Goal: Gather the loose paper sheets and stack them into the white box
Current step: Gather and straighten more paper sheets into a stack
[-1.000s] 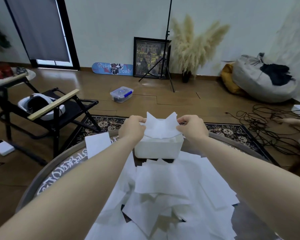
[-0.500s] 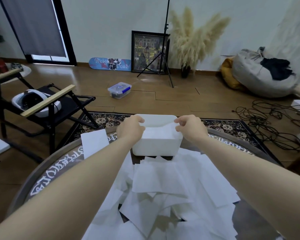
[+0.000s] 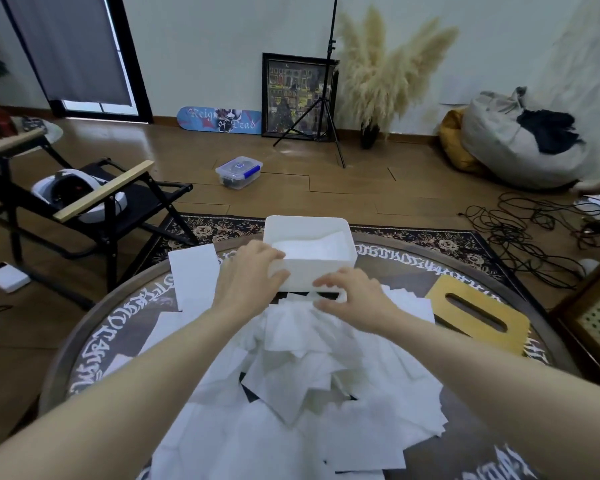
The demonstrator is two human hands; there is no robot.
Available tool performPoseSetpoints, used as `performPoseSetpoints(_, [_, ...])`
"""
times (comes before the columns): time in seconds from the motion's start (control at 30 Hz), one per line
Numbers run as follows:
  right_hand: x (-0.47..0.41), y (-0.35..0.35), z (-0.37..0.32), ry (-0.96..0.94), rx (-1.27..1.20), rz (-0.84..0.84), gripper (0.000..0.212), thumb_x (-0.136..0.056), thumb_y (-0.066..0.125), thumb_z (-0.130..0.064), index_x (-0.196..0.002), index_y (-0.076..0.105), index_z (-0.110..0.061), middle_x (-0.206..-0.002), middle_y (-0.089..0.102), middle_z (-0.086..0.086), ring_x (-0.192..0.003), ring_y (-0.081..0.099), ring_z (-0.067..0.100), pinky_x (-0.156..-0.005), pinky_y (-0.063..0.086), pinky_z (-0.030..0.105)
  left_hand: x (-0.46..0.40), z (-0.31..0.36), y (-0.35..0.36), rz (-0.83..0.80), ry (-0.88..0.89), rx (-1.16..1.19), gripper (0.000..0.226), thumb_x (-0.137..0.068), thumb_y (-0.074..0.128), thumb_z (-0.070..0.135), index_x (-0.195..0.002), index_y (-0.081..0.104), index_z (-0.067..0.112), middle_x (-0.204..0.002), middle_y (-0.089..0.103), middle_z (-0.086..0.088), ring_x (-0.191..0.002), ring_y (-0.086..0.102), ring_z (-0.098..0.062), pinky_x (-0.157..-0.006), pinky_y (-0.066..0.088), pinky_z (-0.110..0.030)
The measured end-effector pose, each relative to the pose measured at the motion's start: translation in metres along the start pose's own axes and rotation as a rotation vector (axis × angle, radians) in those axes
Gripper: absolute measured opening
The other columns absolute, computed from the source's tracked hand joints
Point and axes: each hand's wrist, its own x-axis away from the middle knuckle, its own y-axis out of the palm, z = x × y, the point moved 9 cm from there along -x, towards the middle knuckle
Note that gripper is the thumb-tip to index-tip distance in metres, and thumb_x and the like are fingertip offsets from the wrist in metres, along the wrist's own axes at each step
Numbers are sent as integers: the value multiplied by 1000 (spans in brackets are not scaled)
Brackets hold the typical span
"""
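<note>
**Paper sheets: most of the heap lies below the box, some already inside**

Head view: the paper sheets (image 3: 302,368) lie in a loose, overlapping heap across the round table (image 3: 118,317), running from my forearms up to the near wall of the white box (image 3: 323,271); the box stands at the far edge of the table, mouth up, so that I can drop sheets in from above, and some paper already lies flat on its floor; I judge the task early, since far more paper is outside than in; my left hand (image 3: 248,275) rests against the box's near-left corner, fingers bent over the rim, probably to steady it so it does not slide away; whether those fingers truly clamp the wall I cannot tell; my right hand (image 3: 352,296) lies on the top of the heap just below the box, fingers spread and nearly straight, pressing on paper rather than pinching it, holding nothing yet; a stray sheet (image 3: 194,275) lies apart to the left; a wooden tissue cover (image 3: 478,313) sits to the right, touching the heap's edge; thin paper slips, so I should gather it flat.
</note>
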Motion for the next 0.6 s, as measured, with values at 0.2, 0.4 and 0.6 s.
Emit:
performPoseSetpoints(0.2, [37, 59, -2, 39, 90, -328, 59, -82, 53, -67, -137, 38, -48, -139, 37, -7, -133, 28, 16, -104, 20, 39, 67, -54, 40, -343, -257, -32, 60, -81, 57, 63, -134, 45, 37, -145, 32, 5, -137, 27, -16, -107, 26, -43])
performPoseSetpoints(0.4, [57, 65, -4, 44, 190, -336, 58, -82, 52, -66, -135, 40, -45, -134, 36, -7, -131, 28, 15, -104, 20, 41, 86, -41, 51, -419, -182, -56, 56, -81, 59, 58, -132, 47, 38, -137, 38, 7, -134, 28, -13, -98, 31, -39])
performPoseSetpoints(0.6, [84, 62, 3, 65, 170, -310, 59, -81, 54, -65, -135, 38, -46, -132, 36, -9, -129, 28, 13, -104, 19, 38, 104, -28, 54, -430, -157, -59, 57, -81, 59, 56, -134, 46, 38, -137, 38, 7, -134, 27, -13, -101, 30, -39])
